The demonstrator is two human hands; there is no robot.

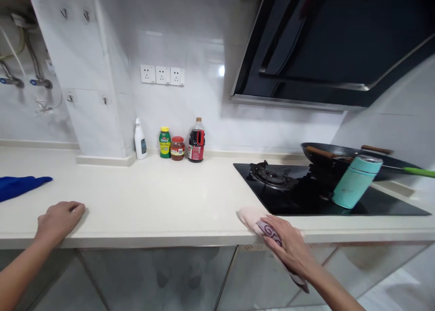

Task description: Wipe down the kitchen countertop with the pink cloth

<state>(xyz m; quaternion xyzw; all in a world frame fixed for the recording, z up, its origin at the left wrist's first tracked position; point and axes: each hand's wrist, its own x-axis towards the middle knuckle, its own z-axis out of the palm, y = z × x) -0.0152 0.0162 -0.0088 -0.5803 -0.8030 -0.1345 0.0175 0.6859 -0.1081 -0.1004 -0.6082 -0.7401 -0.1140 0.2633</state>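
Note:
My right hand (283,238) presses a pink cloth (249,215) with a purple swirl pattern onto the front of the pale countertop (163,202), by the near left corner of the black gas hob (288,202). Part of the cloth hangs down over the counter's edge. On the left, my left hand (61,218) rests on the counter with its fingers curled in, and nothing shows in it. A blue cloth (20,186) lies behind that hand, at the left side of the view.
Against the wall stand a white spray bottle (140,141), a green bottle (165,143), a red-lidded jar (177,149) and a dark sauce bottle (196,143). The hob holds a turquoise flask (356,183) and a wok (314,152). A range hood (322,44) overhangs it.

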